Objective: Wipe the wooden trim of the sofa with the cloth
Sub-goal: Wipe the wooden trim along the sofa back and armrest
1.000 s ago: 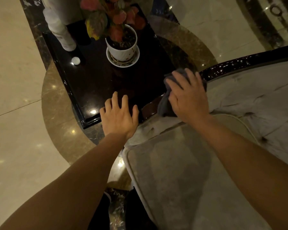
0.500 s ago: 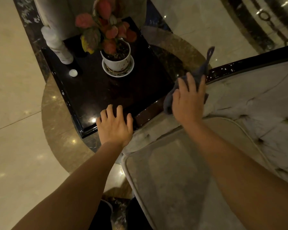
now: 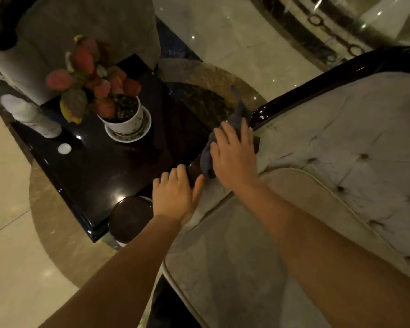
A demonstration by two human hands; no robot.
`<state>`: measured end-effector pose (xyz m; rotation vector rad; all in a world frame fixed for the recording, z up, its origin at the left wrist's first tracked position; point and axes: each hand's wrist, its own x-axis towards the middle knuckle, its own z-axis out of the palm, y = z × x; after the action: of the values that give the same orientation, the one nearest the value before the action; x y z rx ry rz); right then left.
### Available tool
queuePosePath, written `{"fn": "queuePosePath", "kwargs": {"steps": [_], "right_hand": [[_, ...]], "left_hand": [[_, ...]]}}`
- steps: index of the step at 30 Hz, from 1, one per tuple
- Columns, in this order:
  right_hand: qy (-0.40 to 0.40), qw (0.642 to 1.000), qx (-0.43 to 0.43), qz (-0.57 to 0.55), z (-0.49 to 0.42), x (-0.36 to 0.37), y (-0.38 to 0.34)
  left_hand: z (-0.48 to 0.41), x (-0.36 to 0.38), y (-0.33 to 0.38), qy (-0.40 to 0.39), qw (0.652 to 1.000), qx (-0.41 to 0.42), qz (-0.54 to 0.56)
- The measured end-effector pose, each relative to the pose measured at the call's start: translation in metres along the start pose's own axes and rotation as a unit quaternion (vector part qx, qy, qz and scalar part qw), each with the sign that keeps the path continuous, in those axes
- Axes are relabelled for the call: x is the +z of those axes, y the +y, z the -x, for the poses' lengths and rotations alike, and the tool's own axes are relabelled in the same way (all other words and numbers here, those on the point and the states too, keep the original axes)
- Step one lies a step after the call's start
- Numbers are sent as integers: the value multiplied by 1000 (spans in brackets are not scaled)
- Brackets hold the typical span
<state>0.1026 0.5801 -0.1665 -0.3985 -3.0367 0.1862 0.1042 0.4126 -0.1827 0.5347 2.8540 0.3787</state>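
Note:
A dark glossy wooden trim (image 3: pixel 317 88) runs along the top of the pale tufted sofa (image 3: pixel 355 147) and curves down its armrest to a round wooden end (image 3: pixel 130 216). My right hand (image 3: pixel 234 157) presses a grey cloth (image 3: pixel 237 117) flat onto the trim at the corner, one cloth tip sticking up beyond the fingers. My left hand (image 3: pixel 175 197) rests on the armrest trim just below, fingers spread and holding nothing. The trim under both hands is hidden.
A dark side table (image 3: pixel 100 166) stands close to the left of the armrest, holding a potted red-leaved plant (image 3: pixel 100 91) in a white pot on a saucer, a white bottle (image 3: pixel 31 114) and a small white cap (image 3: pixel 64 148). Another upholstered seat (image 3: pixel 88 24) stands behind it. Polished marble floor surrounds everything.
My right hand with the cloth has slid down along the trim toward the armrest. My left hand has stayed on the armrest. The view shifted, bringing the round armrest end into sight.

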Motion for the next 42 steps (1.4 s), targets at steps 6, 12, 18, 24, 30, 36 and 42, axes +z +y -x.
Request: {"fn": "queuePosePath", "kwargs": {"steps": [6,12,18,24,30,36,42], "right_hand": [[-82,979,-158,100,-42,-17,72],[-88,983,42,154,-80,-25,118],[-134,983,-82,96,-66,-25,121],[-56,980,135,137,-132,-36,189],[-126,974,-85,165,-122,-52,202],[27,969,150,195,-152,-90,283],[-39,995,43,79,-111,-43,195]], "left_hand": [[-36,-6,16,-38,995,85,-22],[-91,-12,74,-72,992,104,-8],[-144,-16,127,-106,983,147,-15],[-178,-12,169,-124,975,181,-44],[-191,-11,172,-129,972,190,-53],[-199,-5,182,-119,969,212,-49],[-207,0,209,-92,973,206,-54]]}}
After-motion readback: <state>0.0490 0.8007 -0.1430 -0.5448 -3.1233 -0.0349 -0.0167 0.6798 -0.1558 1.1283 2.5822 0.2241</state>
